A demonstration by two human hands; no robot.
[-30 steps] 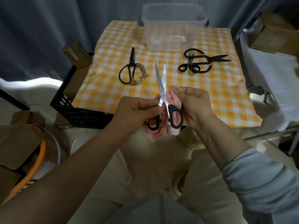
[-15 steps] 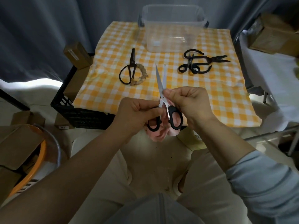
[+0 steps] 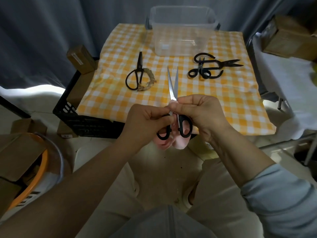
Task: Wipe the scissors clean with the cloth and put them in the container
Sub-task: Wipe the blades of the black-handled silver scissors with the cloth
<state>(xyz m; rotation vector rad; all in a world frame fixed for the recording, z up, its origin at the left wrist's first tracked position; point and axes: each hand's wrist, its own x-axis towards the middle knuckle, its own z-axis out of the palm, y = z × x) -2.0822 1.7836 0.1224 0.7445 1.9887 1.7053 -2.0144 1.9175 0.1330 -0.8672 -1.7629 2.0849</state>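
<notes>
Scissors (image 3: 173, 83) tips up, away, blades parted

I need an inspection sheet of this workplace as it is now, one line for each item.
Surface: checked tablecloth covers the table.
Job's things: held scissors, blades slightly apart, pointing away; pink cloth at the blade base, hanging below the handles; clear container at the far edge, seemingly empty.
Clutter: black scissors lying left; heap of black scissors lying right.
Grips: left hand pinches the held scissors near the handles; right hand pinches the pink cloth against the blades.
Cables: nothing seen.
Surroundings: black crate and cardboard boxes left; dark curtain behind.
</notes>
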